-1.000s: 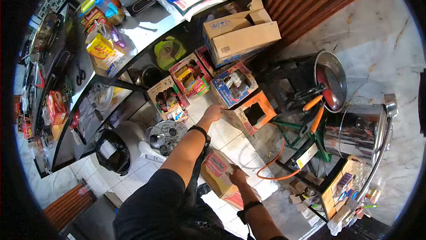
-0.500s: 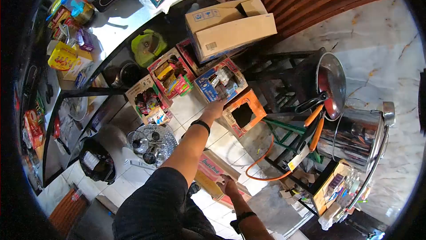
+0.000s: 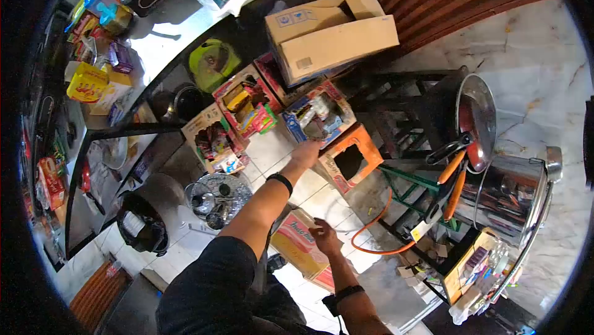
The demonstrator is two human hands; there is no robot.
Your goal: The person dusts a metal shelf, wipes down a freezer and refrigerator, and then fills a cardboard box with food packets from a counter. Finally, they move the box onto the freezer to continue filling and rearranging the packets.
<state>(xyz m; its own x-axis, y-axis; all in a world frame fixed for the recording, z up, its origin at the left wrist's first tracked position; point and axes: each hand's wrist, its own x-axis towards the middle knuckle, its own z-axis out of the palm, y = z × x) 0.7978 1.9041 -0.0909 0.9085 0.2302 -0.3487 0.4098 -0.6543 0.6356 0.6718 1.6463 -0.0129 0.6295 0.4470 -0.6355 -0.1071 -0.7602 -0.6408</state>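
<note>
My left hand [image 3: 305,154] reaches out to the near edge of a blue cut-open carton [image 3: 296,126] that holds small packets. Its fingertips meet the spot where this carton adjoins an orange carton [image 3: 365,148] with a dark opening; whether they grip either one is hidden. Lower down, my right hand [image 3: 323,236] hovers at the right side of a long pink-and-yellow carton [image 3: 300,245] on the floor. The fingers there are loosely bent and apart, with nothing seen in them. Both wrists wear black bands.
Left of the blue carton stand two more cartons of packets, one red [image 3: 224,95] and one brown [image 3: 190,126]. A large brown box [image 3: 337,41] sits behind. A metal strainer [image 3: 238,195] lies on the tiles. At right are a wok [image 3: 489,109], a steel pot [image 3: 513,189] and an orange hose [image 3: 377,250].
My right hand has moved forward and slightly right, lifting off the long carton's surface. The left hand stays at the blue carton's edge. The whole view has shifted a little.
</note>
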